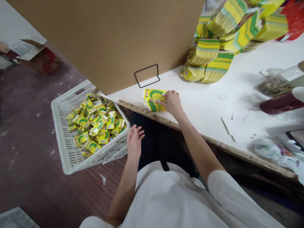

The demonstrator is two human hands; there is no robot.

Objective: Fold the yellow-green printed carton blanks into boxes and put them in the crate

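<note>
My right hand (pixel 173 102) is over the white table near its front edge, thumb and fingers closed on the right end of a yellow-and-green printed card (pixel 153 100). More of the same cards seem to lie under it in a fanned stack, partly covered by my fingers. Lower and to the left, my left hand (pixel 135 141) hangs in the air off the table, fingers apart and holding nothing. Just beside it stands a white plastic crate (pixel 59 133) heaped with small yellow-and-green packets (pixel 96 122).
A large cardboard box (pixel 118 41) stands on the table with a black wire stand (pixel 147 85) before it. Bundles of yellow-and-green cards (pixel 209 60) are piled at the back right. A maroon cup (pixel 275 103) and a clear jar (pixel 273 85) lie or stand far right, blurred.
</note>
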